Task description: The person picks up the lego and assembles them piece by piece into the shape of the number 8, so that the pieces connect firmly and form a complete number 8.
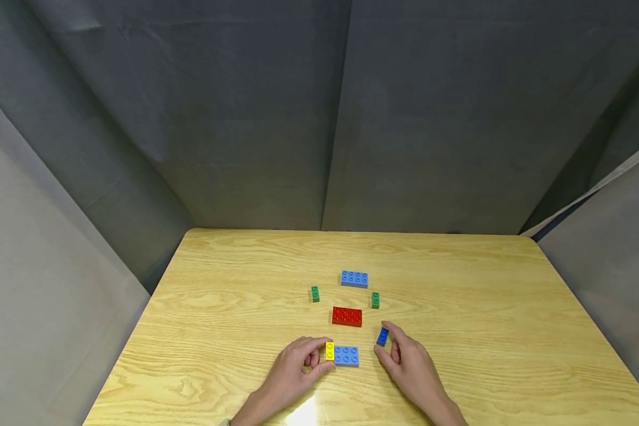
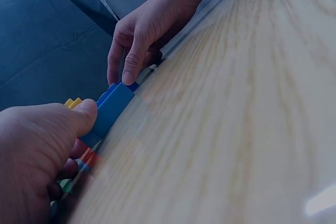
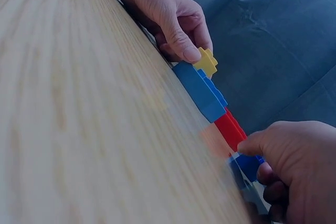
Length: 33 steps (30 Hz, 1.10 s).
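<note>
Between thumb and finger, my left hand (image 1: 296, 368) pinches a small yellow brick (image 1: 329, 350), which sits on the left end of a light blue brick (image 1: 347, 355). In the right wrist view the yellow brick (image 3: 206, 62) stands on top of the light blue one (image 3: 202, 94). To the right, my right hand (image 1: 412, 368) pinches a small dark blue brick (image 1: 383, 336) by its two ends, apart from the light blue brick. The left wrist view shows the left thumb against the yellow brick (image 2: 73, 102), with the light blue brick (image 2: 113, 109) beyond it.
Just beyond the hands lies a red brick (image 1: 347, 316). Two small green bricks, one at left (image 1: 315, 294) and another at right (image 1: 375, 300), flank a second light blue brick (image 1: 354, 279) farther back. Grey curtains (image 1: 277, 118) surround the wooden table (image 1: 458, 278).
</note>
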### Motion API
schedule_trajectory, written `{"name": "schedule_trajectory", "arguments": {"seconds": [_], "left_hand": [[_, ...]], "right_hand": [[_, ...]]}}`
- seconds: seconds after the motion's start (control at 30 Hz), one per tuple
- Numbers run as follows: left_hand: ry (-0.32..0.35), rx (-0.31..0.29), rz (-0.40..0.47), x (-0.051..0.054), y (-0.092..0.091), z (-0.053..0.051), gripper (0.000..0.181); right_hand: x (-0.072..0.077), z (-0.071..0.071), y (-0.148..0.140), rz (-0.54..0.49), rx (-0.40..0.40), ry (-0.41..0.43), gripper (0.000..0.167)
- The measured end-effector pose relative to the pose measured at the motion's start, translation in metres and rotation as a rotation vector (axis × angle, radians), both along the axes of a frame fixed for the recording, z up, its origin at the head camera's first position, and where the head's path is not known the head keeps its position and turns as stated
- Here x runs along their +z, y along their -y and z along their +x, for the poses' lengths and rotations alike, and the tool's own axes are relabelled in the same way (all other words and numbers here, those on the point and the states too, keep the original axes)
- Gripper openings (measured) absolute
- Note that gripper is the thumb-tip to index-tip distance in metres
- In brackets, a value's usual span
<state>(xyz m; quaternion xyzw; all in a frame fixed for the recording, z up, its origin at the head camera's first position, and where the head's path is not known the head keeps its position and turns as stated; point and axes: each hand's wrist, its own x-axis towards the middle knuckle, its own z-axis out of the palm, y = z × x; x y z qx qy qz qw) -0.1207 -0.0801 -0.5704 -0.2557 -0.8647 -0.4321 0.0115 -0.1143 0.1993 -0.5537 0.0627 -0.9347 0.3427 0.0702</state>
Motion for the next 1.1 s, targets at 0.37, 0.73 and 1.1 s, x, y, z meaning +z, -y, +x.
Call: {"name": "schedule_trajectory", "arguments": {"seconds": [0.37, 0.73, 1.1], "left_hand": [[0.009, 0.002, -0.009, 0.001, 0.0, -0.0004, 0.048], [-0.002, 0.004, 0.006, -0.0019, -0.0004, -0.0016, 0.047], [-0.015, -0.002, 0.018, -0.0022, -0.0001, -0.0042, 0.045]], "right_hand": [[0.0026, 0.0013, 0.0004, 0.044, -0.057, -0.017, 0.044], [0.0038, -0.0016, -0.0004, 0.071, -0.043, 0.006, 0.042], [0.0082, -0.0039, 0.0007, 0.048, -0.032, 0.077, 0.047]]}}
